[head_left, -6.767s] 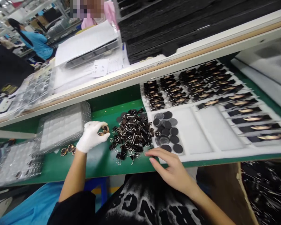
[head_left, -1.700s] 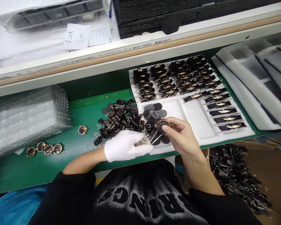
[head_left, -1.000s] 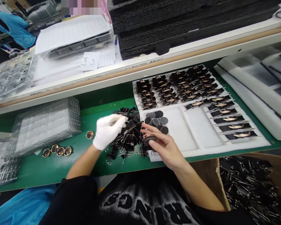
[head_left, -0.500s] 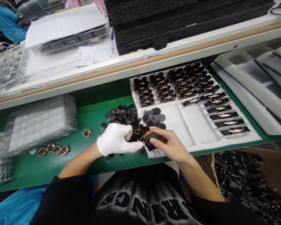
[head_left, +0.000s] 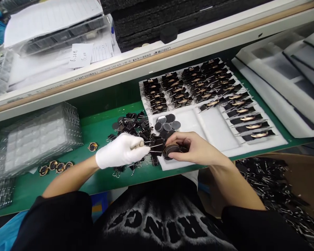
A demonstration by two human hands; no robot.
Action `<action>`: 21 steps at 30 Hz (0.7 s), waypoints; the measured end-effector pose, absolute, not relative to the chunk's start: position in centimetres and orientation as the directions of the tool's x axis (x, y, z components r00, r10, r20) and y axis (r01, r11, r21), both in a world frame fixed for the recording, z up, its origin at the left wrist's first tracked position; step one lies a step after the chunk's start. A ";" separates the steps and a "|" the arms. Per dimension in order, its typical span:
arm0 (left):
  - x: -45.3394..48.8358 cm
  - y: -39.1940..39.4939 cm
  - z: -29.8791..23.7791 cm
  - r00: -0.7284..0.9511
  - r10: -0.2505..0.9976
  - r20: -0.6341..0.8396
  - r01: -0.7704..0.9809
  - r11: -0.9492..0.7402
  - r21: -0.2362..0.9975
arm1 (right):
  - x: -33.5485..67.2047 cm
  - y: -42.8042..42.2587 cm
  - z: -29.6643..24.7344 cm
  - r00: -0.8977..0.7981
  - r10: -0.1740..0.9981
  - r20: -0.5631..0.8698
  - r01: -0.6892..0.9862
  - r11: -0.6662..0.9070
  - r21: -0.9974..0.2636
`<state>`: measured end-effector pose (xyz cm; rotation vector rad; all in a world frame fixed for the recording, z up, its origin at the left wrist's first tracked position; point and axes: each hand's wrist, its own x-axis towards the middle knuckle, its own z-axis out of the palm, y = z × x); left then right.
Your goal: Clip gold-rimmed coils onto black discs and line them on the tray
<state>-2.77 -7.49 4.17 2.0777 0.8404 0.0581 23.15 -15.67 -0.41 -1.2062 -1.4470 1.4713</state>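
A stack of clear blister trays [head_left: 39,136] sits at the far left of the green counter [head_left: 68,184]. A row of gold-rimmed round pieces [head_left: 54,166] lies in front of it, and a single gold-rimmed piece [head_left: 92,146] lies apart to the right.

Next comes the left hand [head_left: 120,155], in a white glove. Its grip is pinched tight on the wire handles of a black binder clip [head_left: 157,147]. The clip's long axis runs nearly level from left to right: handles at the gloved fingertips, black body pointing right. Just behind it is the loose pile of binder clips [head_left: 132,122].

Directly to the right of the clip's body, touching it or very nearly, is a round dark disc piece [head_left: 172,149], held over the near left corner of the white foam tray [head_left: 214,125]. The bare right hand [head_left: 199,150] has its grip closed on the piece, thumb in front and fingers curled over the top, with the edge turned toward the clip. Whether the clip's mouth already bites the edge cannot be told. The two hands face each other, and the right one is on the piece itself.

Behind them, loose dark discs [head_left: 167,122] lie on the tray, and rows of clipped pieces [head_left: 199,83] fill its far side. At the lower right a cardboard box [head_left: 300,174] holds more clips.
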 end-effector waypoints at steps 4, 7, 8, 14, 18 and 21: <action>-2.1 -7.7 4.7 0.801 0.519 -0.298 0.540 -0.413 0.733 | 23.4 -15.2 0.1 -0.386 0.912 -0.137 0.115 -0.100 -0.988; -1.9 -7.7 4.7 0.793 0.514 -0.327 0.557 -0.394 0.731 | 23.6 -15.3 0.2 -0.444 0.881 -0.165 0.100 -0.134 -0.986; -1.8 -7.7 4.7 0.790 0.512 -0.337 0.562 -0.385 0.732 | 23.7 -15.3 0.2 -0.456 0.873 -0.171 0.093 -0.144 -0.985; -1.3 -7.9 4.4 0.789 0.468 -0.397 0.578 -0.346 0.739 | 24.1 -15.8 0.2 -0.486 0.856 -0.175 0.077 -0.157 -0.985; -0.6 -7.9 4.5 0.773 0.457 -0.440 0.603 -0.314 0.734 | 24.5 -15.9 0.1 -0.500 0.851 -0.160 0.090 -0.133 -0.987; -0.3 -7.7 4.7 0.775 0.463 -0.430 0.611 -0.377 0.696 | 24.9 -16.2 0.1 -0.472 0.866 -0.163 0.115 -0.123 -0.986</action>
